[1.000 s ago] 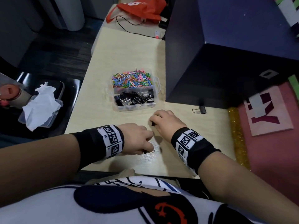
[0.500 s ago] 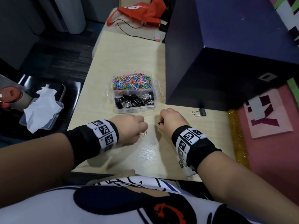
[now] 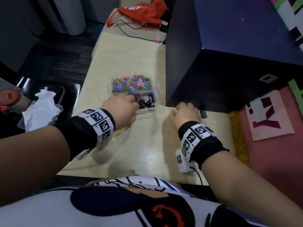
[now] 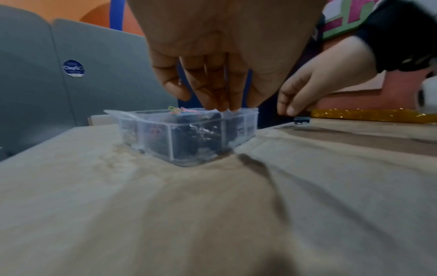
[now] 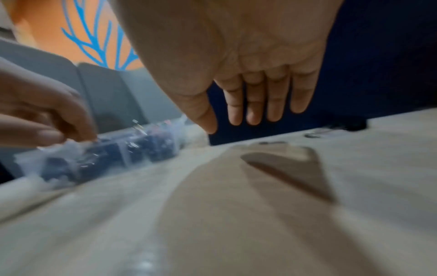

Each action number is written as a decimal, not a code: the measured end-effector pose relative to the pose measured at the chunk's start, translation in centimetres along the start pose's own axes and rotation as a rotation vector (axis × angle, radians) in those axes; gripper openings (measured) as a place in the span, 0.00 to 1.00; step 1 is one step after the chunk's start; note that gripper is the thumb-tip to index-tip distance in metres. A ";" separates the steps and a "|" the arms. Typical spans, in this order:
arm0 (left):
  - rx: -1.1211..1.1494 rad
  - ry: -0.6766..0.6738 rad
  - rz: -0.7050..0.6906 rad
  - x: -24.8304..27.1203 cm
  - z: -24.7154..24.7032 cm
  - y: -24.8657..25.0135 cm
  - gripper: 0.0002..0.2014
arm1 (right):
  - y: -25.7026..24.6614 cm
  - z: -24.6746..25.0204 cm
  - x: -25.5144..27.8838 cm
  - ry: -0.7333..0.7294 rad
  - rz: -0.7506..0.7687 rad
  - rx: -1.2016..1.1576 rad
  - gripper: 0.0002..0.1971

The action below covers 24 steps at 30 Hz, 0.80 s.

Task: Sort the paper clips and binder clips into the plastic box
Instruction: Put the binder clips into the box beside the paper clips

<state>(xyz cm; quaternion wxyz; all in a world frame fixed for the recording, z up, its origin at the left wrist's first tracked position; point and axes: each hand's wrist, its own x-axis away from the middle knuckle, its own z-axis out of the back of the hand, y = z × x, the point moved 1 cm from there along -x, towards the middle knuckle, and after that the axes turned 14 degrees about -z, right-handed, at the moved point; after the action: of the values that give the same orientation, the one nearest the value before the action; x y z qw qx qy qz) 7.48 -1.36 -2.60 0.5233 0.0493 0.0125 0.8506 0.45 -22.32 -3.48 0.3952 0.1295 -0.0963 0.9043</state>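
Landmark: plastic box [image 3: 156,94] on desk [image 3: 147,145].

Left hand [image 3: 122,110] over box's near compartment, where black binder clips [image 3: 147,102] lie; fingers [image 4: 212,89] bunched, tips down at box rim. Whether they pinch anything, cannot tell.

Paper clips [image 3: 131,83] heaped in far compartment.

Right of box: right hand [image 3: 185,114], fingers straight, apart, empty.

Just beyond it, loose binder clip [image 3: 203,113] against dark cabinet [image 3: 229,46]; black body right, wire handles pointing left toward box, long axis along cabinet edge.

Judgement: light, stiff, springy; pinch black body, since handles swivel.

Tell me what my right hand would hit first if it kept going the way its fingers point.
Probably the loose black binder clip on the table, just past the right hand; the dark blue box stands right behind it. Depth is unclear.
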 end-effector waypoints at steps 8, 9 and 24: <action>0.053 -0.081 -0.084 -0.6 0.0 2.0 0.14 | 4.1 -1.1 -1.0 -0.101 -0.233 0.053 0.27; 0.065 -0.079 -0.117 -0.6 0.2 2.0 0.14 | 4.0 -1.0 -0.7 -0.088 -0.199 0.043 0.25; 0.028 -0.122 0.301 -1.0 1.0 -4.3 0.18 | 2.8 -1.9 2.9 -0.087 0.017 -0.111 0.07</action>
<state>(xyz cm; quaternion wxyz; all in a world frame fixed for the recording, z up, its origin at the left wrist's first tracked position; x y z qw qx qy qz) 11.82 -0.33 -1.97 0.3890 0.1097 -0.0149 0.9146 -3.83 -21.64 -4.59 0.3896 0.1455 -0.1643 0.8945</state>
